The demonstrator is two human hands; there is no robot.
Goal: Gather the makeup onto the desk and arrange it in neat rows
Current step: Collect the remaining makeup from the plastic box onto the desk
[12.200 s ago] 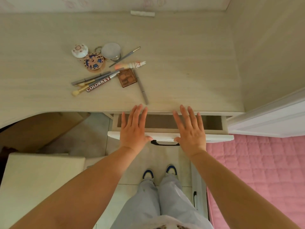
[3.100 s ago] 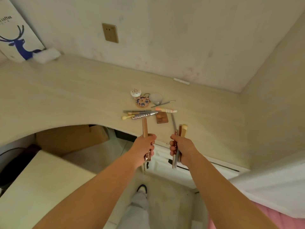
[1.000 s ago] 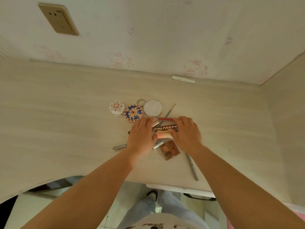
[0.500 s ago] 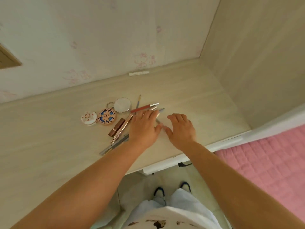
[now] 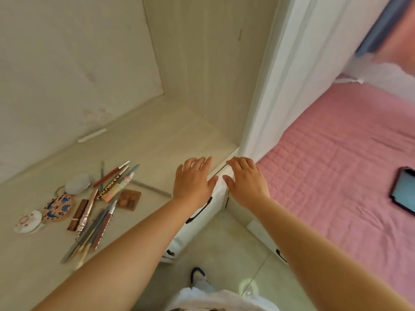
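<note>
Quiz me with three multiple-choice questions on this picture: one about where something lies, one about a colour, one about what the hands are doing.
1. Where does the phone lie?
A on the desk
B on the bed
C on the floor

2. What colour is the bed cover?
A pink
B blue
C green

3. What are the left hand and right hand holding?
A brushes
B a mirror
C nothing

Answers: 1 B, it rests on the quilted cover at the right edge. 2 A, the quilt is plainly pink. 3 C, both hands are spread open, away from the makeup on the desk.
</note>
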